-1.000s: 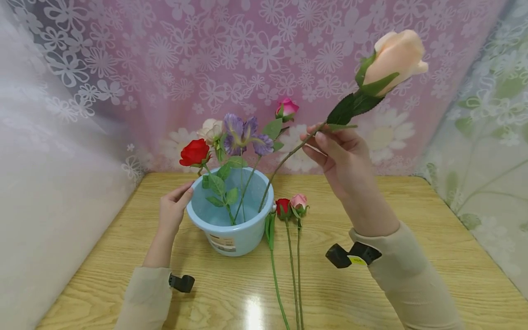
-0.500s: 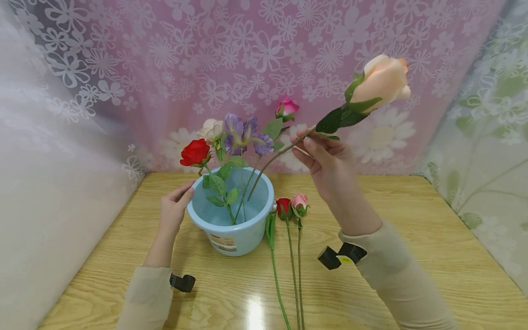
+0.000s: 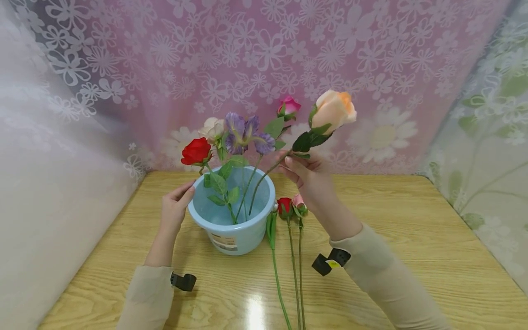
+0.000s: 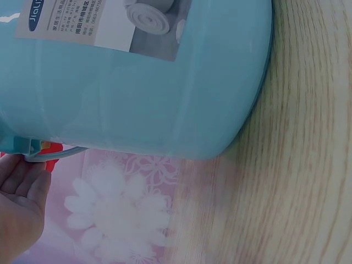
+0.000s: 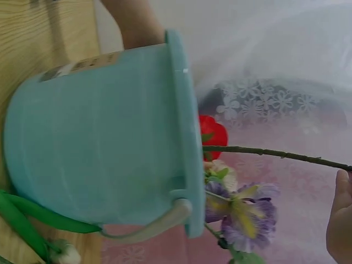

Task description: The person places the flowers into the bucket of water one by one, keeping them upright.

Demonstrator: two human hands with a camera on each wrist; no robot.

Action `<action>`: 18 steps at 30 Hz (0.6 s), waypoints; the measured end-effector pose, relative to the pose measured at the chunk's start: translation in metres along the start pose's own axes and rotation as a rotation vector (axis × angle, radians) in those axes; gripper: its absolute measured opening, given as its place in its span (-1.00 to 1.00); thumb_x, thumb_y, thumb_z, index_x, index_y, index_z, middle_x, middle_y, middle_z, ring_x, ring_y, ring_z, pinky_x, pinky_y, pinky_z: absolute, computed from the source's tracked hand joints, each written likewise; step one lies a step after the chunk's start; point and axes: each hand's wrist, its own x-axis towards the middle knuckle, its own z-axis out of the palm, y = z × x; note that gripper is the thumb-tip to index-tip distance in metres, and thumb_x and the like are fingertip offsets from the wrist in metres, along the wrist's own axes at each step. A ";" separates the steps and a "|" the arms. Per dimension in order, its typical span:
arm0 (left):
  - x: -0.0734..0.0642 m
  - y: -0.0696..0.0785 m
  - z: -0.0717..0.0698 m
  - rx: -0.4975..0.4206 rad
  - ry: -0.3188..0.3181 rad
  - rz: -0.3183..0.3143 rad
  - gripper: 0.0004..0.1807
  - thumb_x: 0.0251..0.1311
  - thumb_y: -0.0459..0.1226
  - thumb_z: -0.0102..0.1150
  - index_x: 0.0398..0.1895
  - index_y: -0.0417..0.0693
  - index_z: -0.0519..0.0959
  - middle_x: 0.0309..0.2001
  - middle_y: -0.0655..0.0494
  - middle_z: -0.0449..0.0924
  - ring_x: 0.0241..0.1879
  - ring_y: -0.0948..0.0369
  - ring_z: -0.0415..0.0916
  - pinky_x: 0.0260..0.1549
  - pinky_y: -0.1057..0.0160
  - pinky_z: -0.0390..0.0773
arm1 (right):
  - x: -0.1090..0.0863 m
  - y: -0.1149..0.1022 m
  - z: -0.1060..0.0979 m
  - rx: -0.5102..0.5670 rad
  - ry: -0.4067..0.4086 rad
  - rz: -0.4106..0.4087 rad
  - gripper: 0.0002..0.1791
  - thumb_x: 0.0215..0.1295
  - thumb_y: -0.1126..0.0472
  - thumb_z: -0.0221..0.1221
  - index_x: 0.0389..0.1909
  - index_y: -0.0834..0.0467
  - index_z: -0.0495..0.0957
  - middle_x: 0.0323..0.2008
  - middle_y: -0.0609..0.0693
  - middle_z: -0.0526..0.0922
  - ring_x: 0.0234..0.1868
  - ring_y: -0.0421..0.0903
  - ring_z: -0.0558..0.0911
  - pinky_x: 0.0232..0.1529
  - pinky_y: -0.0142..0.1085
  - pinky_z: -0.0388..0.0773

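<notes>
Right grip (image 3: 312,179) pinches peach rose (image 3: 331,113), left grip (image 3: 175,208) holds bucket (image 3: 255,237) near surface's (image 3: 392,206) far edge — best lowered clear of iris (image 3: 235,134).

From the head we look forward and down at the left hand (image 3: 176,204) and right hand (image 3: 312,178); at each wrist, below the grip, we face the bucket (image 3: 253,237) closely, turned sideways. All share its label (image 3: 223,241).

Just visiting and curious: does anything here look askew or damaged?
Nothing looks spilled or broken. Slightly odd: the pale-peach rose in the right hand leans, its thin greenish stem bowing into the round light-blue plastic bucket.
</notes>
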 end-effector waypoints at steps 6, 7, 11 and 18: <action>0.000 0.000 -0.001 0.002 -0.012 -0.004 -0.62 0.15 -0.22 0.10 -0.02 -0.28 0.51 -0.03 -0.16 0.48 -0.13 0.35 0.45 -0.20 0.46 0.44 | -0.005 0.018 -0.004 -0.056 0.113 0.140 -0.70 0.17 0.54 0.00 -0.37 0.13 0.61 -0.36 0.02 0.62 -0.27 -0.09 0.61 -0.16 -0.29 0.49; 0.000 0.000 -0.001 0.002 -0.011 -0.004 -0.63 0.15 -0.23 0.10 -0.02 -0.28 0.51 -0.03 -0.16 0.48 -0.13 0.35 0.45 -0.20 0.46 0.44 | -0.006 0.020 -0.004 -0.072 0.119 0.155 -0.71 0.17 0.53 0.01 -0.36 0.13 0.60 -0.36 0.02 0.62 -0.26 -0.09 0.60 -0.15 -0.28 0.49; -0.001 0.000 0.000 0.000 -0.009 0.000 -0.64 0.16 -0.24 0.10 -0.03 -0.28 0.51 -0.03 -0.15 0.48 -0.13 0.36 0.45 -0.20 0.47 0.43 | -0.007 0.028 -0.007 -0.133 0.139 0.205 -0.71 0.18 0.51 0.02 -0.36 0.08 0.60 -0.36 -0.02 0.62 -0.23 -0.08 0.59 -0.10 -0.25 0.46; 0.000 -0.001 0.001 -0.017 0.004 0.005 -0.66 0.16 -0.28 0.10 -0.03 -0.28 0.51 -0.07 -0.03 0.53 -0.15 0.38 0.45 -0.21 0.48 0.44 | -0.008 0.039 -0.011 -0.213 0.117 0.239 -0.74 0.19 0.48 0.03 -0.37 0.08 0.59 -0.35 0.00 0.62 -0.17 -0.03 0.56 -0.08 -0.26 0.44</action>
